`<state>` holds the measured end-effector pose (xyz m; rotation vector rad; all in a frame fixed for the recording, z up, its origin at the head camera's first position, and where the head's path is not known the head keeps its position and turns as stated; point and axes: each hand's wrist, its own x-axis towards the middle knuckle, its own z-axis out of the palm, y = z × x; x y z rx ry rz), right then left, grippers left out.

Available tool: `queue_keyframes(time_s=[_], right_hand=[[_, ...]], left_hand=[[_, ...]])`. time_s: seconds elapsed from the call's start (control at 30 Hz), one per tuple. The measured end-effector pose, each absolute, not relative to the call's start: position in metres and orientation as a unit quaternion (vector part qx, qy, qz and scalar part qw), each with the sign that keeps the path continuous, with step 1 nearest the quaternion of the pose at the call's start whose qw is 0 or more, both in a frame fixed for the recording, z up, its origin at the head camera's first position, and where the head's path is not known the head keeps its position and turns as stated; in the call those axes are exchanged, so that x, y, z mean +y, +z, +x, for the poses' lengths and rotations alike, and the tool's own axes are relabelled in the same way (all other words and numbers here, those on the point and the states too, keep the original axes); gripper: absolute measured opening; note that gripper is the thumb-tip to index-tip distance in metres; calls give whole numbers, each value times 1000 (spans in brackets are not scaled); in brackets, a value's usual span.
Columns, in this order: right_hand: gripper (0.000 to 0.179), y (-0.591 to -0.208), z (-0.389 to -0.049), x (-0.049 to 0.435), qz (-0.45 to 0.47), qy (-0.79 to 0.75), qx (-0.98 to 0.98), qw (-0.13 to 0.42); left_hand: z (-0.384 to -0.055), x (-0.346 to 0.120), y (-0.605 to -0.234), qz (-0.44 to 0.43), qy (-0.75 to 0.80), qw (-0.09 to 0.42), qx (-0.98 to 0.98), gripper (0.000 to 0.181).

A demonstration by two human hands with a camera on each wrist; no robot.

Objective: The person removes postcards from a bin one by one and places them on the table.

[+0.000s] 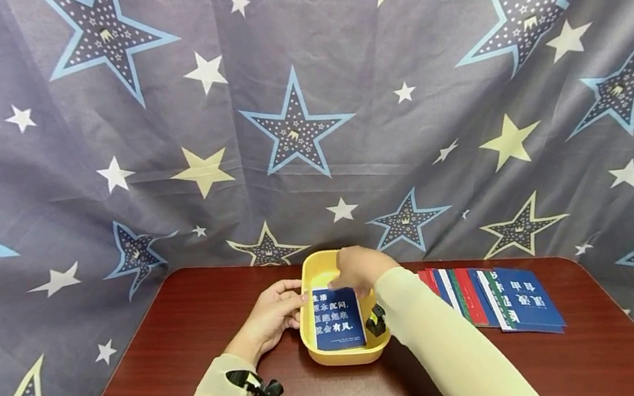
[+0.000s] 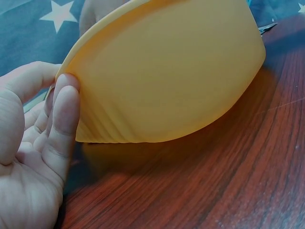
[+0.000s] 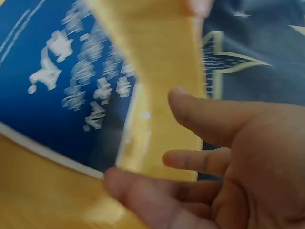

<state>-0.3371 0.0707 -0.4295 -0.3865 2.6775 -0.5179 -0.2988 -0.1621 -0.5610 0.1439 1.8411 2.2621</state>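
Note:
A yellow plastic tub (image 1: 348, 358) stands on the table, and a blue card with white lettering (image 1: 339, 321) lies inside it. At the tub's left side, my left hand (image 1: 270, 316) pinches the rim between thumb and fingers; the left wrist view shows this grip on the tub wall (image 2: 167, 71). My right hand (image 1: 365, 267) reaches in over the tub's far right part. In the right wrist view its fingers are spread apart, and one fingertip is at or close to the corner of the blue card (image 3: 57, 90). Whether it touches the card I cannot tell.
To the right of the tub, overlapping cards lie in a row on the red-brown table (image 1: 186, 320), with a blue card (image 1: 526, 302) at the near end and a red card (image 1: 468, 295) further back. A grey curtain with stars (image 1: 277, 42) hangs behind the table.

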Motion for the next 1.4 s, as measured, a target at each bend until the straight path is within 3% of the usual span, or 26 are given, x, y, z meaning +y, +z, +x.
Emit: queue_keyframes(time_s=[0.13,0.3,0.5,0.77,0.87,1.07,1.33,1.4], right_hand=[[46,-445,-344,62,-126,-91,967,201],[65,-457,-347,54,-124,0,974,190],[88,-467,-345,45,-115,-5,975,189],[92,-495,-369,48,-134,-14,975,177],[83,-495,-371,54,-130,-32,974,181],[43,-460,-351,67,-112,-104,969,196],[53,-434,-343,87,-141,-142,976,82],[52,-430,-343,94,-134,-165,974,75]], left_hand=[[-298,-161,-560,49,770,111,627,51],[-298,-161,-558,46,769,111,628,51],[-298,-163,-559,45,771,112,625,51],[-299,-163,-561,57,768,113,628,54],[-299,-162,-561,53,770,112,626,54],[-299,-161,-561,50,772,112,624,52],[-299,-162,-562,50,773,112,623,53],[-299,-163,-562,49,774,111,621,53]])
